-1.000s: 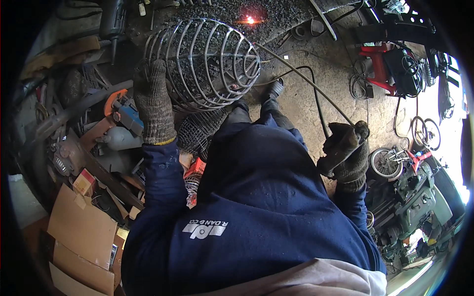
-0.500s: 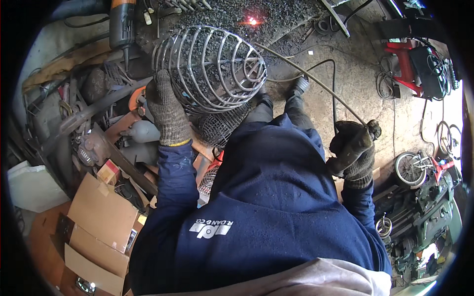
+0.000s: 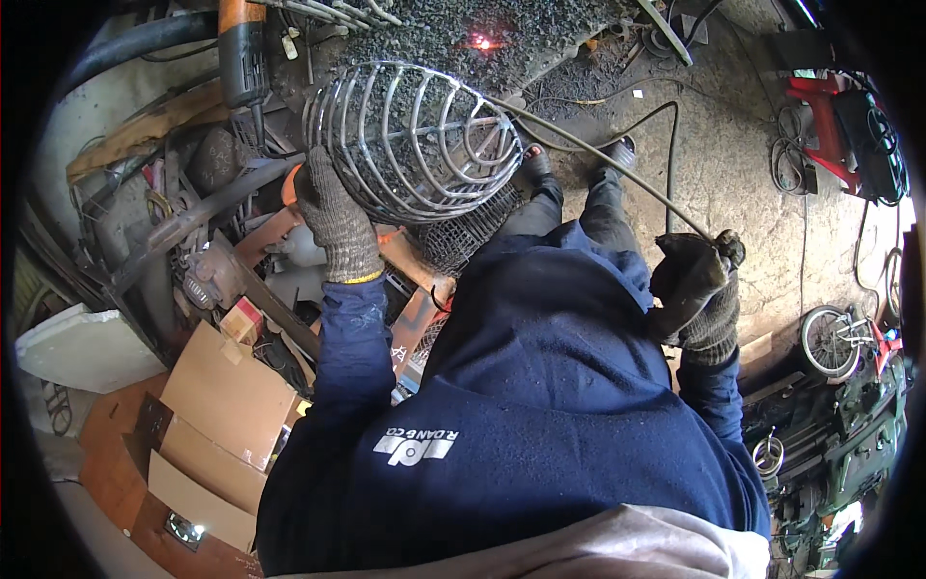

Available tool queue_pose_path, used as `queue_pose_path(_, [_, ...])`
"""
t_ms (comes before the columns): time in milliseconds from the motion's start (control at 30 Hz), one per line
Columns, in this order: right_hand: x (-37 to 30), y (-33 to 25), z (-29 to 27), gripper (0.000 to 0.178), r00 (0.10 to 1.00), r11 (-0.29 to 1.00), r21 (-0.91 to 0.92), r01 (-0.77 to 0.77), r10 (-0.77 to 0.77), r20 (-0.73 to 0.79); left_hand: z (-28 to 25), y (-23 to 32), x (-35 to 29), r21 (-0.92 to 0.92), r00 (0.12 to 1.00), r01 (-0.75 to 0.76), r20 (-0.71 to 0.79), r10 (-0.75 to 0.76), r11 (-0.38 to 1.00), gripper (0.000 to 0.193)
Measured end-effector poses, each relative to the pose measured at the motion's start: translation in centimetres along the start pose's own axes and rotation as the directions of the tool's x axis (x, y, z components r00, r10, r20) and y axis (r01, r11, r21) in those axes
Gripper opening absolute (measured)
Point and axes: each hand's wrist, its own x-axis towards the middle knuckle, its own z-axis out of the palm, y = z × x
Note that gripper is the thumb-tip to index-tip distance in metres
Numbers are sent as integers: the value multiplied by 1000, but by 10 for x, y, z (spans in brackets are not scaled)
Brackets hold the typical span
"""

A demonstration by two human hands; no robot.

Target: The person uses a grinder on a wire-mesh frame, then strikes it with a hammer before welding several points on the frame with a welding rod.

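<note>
"Wire cage [image 3: 415,145], left hand [image 3: 338,217] and right hand [image 3: 709,299] have slid rightward in view since a second ago, along with much of the room."

"Where's the cage?"

"Just beyond the left fingers, which are at its left edge; how tightly they close, I can't tell. Right fingers are wrapped round a thin rod [image 3: 608,162]. Its far end reaches the cage's narrow tip; touching or not, I can't tell."

"And the surface [image 3: 558,68]?"

"Past the left fingers, strewn with dark granules, a red glow [image 3: 481,42] among them."

"The room?"

"Cluttered left of the left fingers: an orange-and-black power tool [image 3: 243,68], and a cardboard box [image 3: 227,391] nearer the body. Right of the right fingers, bare floor [image 3: 738,183], a red stool [image 3: 825,125], a small bicycle [image 3: 839,343] and green machinery [image 3: 849,444]."
</note>
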Motion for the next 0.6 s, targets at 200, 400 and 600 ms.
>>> queue_pose_path(200, [1, -5, -7, 26, 987, 985, -76, 158, -156, 28, -4, -16, 3, 141, 984, -163, -46, 171, 977, 45])
queue_pose_path(400, [1, -4, -4, 29, 997, 996, -79, 49, -44, 69, -14, -13, 3, 209, 990, -135, 73, 122, 968, 38])
queue_pose_path(600, [-1, 13, -2, 35, 994, 993, -111, 39, -27, 105, -16, -22, 6, 387, 960, -280, 133, 248, 878, 36])
